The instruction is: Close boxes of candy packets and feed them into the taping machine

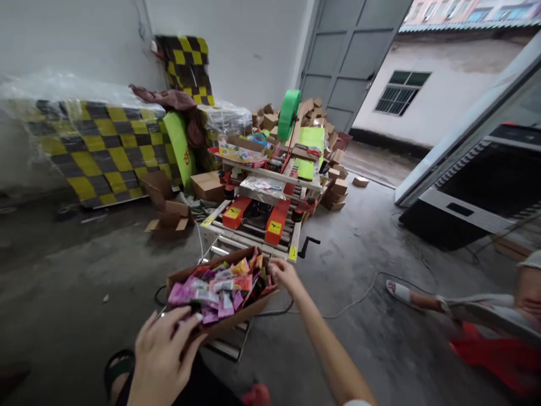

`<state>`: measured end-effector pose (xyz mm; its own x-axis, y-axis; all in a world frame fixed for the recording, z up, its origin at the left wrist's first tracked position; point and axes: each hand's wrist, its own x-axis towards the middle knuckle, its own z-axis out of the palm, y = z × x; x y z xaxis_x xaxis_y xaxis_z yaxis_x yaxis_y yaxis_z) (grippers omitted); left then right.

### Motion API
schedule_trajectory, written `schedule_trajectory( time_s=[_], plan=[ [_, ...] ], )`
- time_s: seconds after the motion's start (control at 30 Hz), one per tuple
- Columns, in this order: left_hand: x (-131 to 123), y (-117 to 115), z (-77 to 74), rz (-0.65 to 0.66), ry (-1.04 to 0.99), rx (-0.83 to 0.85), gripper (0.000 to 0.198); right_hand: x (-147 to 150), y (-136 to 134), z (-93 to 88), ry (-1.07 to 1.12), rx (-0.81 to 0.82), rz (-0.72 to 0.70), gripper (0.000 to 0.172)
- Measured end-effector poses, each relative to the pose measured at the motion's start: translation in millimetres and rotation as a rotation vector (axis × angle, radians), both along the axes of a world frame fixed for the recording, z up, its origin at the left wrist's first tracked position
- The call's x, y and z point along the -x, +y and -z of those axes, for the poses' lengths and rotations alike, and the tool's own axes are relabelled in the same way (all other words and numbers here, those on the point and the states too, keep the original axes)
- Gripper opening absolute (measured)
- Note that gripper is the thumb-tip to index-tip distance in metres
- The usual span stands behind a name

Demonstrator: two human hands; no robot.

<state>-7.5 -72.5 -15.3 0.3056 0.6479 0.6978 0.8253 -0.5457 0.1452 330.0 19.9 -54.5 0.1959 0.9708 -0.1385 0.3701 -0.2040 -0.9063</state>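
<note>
An open cardboard box (236,322) sits in front of me on the near rollers of a conveyor. Small sachets (226,285), mostly purple with some red, yellow and green ones, fill it in a loose heap. My left hand (167,344) grips the box at its near left corner, fingers over the rim and thumb on the outer side. At the right end, my right hand (285,276) has its fingers curled on the box's edge; the fingertips are partly hidden and slightly blurred.
Beyond the box stands a carton-sealing machine (276,223) with a crank handle and a green tape roll (289,115). Yellow-black wrapped stacks (114,146) line the left wall. Empty cartons (169,217) lie on the floor. At right are a cable and a seated person's leg (422,299).
</note>
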Motion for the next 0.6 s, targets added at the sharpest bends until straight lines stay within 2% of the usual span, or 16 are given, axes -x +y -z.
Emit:
schedule_trajectory(
  time_s=[0.07,0.13,0.23,0.3,0.4,0.5,0.6],
  plan=[
    [3,-5,-1.0,-0.174,-0.105,-0.049,0.038,-14,-9,-17.4,0.080,-0.003,-0.054,0.049],
    [5,-7,-3.3,-0.216,-0.213,0.042,0.053,-22,-13,-35.2,0.203,-0.037,-0.185,0.064],
    [9,-2,-10.4,-0.036,-0.342,0.287,0.048,-25,-9,-55.5,0.309,-0.077,-0.398,0.078],
    [12,6,-20.8,0.068,-0.328,0.427,0.038,-21,-5,-63.8,0.271,-0.083,-0.468,0.080],
    [15,21,-42.9,0.182,-0.178,0.603,0.036,-12,-1,-71.6,0.151,-0.066,-0.570,0.082],
    [10,40,-63.4,0.292,-0.010,0.785,0.043,2,1,-78.7,-0.031,-0.031,-0.792,0.079],
    [-6,58,-74.0,0.409,0.131,0.966,0.047,19,7,-85.9,-0.217,-0.005,-0.993,0.069]
  ],
)
